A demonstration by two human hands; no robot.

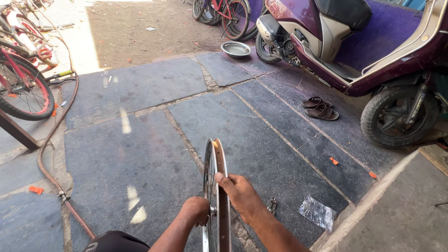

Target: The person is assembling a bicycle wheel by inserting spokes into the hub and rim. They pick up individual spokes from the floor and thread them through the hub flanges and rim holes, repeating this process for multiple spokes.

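A bare metal bicycle wheel rim (219,163) with thin spokes stands upright and edge-on in front of me on the stone floor. My right hand (239,192) grips the rim's outer edge from the right, thumb on top. My left hand (197,211) is closed at the hub on the wheel's left side. The lower part of the wheel runs out of the frame.
A purple scooter (354,42) is parked at the right, brown sandals (320,108) beside it. A metal bowl (235,48) lies ahead, bicycles (23,79) stand at the left, a brown hose (51,144) snakes along the floor. A small tool (272,205) and plastic wrap (317,212) lie near my right arm; a raised step (396,205) is at the right.
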